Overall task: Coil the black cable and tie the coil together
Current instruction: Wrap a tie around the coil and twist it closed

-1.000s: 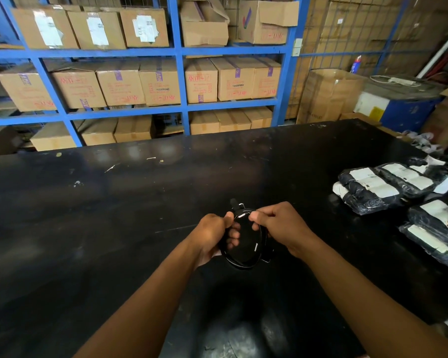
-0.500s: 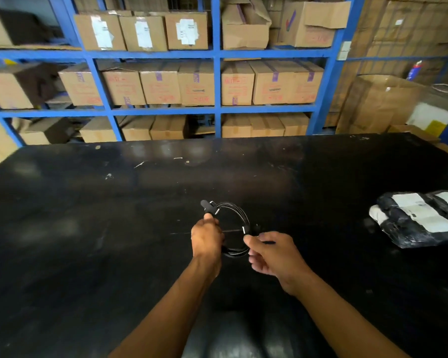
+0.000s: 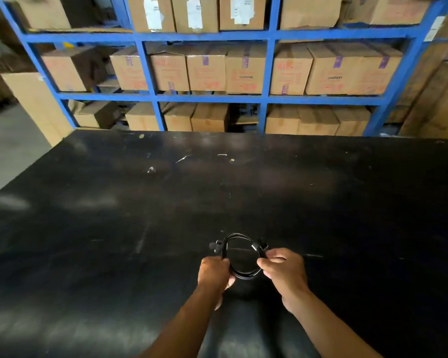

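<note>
The black cable (image 3: 237, 239) is wound into a small round coil, held just above the black table (image 3: 140, 215) near its front middle. My left hand (image 3: 214, 273) grips the coil's left side, where a black plug end sticks out to the left. My right hand (image 3: 285, 271) pinches the coil's right side with thumb and fingers, just below a small white mark on the cable. A short black end pokes out at the coil's upper right. Whether a tie is around the coil I cannot tell.
Blue metal shelving (image 3: 267, 99) packed with cardboard boxes (image 3: 246, 71) runs along the far edge of the table. A tall cardboard piece (image 3: 36, 104) leans at the left, beside grey floor (image 3: 8, 148). Small white specks (image 3: 183, 158) dot the table top.
The view has swung left, so the black wrapped packs on the right have left the frame. The coil has turned in my hands, and my right hand has come back to pinch its right side.
</note>
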Demonstrator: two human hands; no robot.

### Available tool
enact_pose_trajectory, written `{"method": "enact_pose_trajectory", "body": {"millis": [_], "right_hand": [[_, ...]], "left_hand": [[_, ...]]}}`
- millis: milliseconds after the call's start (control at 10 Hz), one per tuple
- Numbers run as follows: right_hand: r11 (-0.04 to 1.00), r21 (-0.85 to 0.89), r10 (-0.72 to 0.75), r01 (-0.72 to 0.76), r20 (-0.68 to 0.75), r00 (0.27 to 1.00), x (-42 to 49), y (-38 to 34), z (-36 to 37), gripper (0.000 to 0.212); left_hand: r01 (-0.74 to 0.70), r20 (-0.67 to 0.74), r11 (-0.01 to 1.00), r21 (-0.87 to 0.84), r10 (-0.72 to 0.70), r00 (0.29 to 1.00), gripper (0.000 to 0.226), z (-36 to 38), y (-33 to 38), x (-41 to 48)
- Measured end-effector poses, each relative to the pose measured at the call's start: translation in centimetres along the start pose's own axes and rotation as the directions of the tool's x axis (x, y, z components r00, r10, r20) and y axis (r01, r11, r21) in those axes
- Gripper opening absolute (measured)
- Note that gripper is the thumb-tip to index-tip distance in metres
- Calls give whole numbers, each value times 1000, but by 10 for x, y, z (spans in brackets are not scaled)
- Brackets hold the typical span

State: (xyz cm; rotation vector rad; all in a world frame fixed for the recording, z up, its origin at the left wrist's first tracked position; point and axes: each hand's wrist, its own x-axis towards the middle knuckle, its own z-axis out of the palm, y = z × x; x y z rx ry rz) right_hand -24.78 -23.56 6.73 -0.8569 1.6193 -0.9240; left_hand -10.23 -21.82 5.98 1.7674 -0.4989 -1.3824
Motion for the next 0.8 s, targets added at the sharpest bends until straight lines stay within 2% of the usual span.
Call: {"method": "enact_pose_trajectory", "body": {"millis": [100,200,500,800], "right_hand": [[998,-51,17,-19,-45,999,34,0,27,18],[997,-65,35,-41,-91,995,70,-2,50,17],[985,-126,98,-121,-171,980,150,18,93,15],[967,-230,61,-112,-216,974,168,26,97,18]], "left_hand": [[-32,-129,990,137,50,990,17,0,3,42],[-59,-185,974,217,101,978,12,6,16,78],[-10,-201,985,173,45,979,37,14,22,172],[-25,-220,982,190,67,973,34,23,21,192]]}}
